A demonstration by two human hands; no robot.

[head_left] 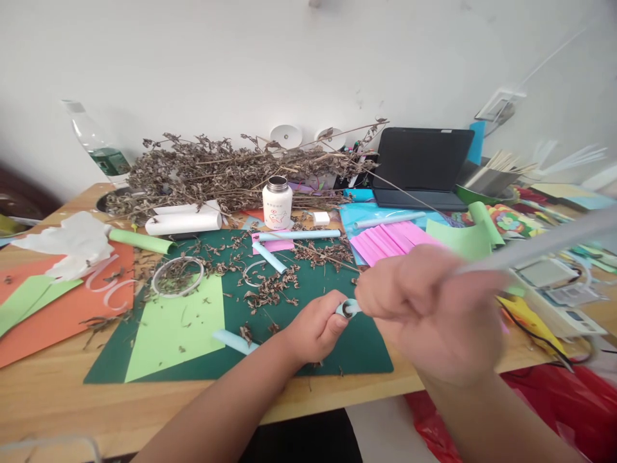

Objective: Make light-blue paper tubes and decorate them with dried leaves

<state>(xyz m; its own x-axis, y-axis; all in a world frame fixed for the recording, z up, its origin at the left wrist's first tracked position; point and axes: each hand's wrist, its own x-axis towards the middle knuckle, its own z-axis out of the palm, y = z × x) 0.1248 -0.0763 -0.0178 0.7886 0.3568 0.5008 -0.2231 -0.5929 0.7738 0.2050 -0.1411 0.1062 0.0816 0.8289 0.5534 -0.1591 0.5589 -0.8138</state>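
My left hand (318, 331) is wrapped round a light blue paper tube (341, 310), its open end facing right. My right hand (424, 308), blurred, is closed on a long whitish stick (544, 246) that slants up to the right. The stick's other end appears to reach into the tube's mouth. Both hands are above the green cutting mat (359, 350). Dried leaf crumbs (272, 289) lie scattered behind my left hand. More rolled blue paper tubes lie on the mat, one (236, 342) beside my left forearm and another (299, 235) farther back.
A heap of dried plants (207, 167) fills the back of the table, with an uncapped white bottle (277, 204) before it. Pink paper strips (390, 239) and a black tablet (424, 164) stand right. Green paper (183, 328) and a clear ring (155, 283) lie left.
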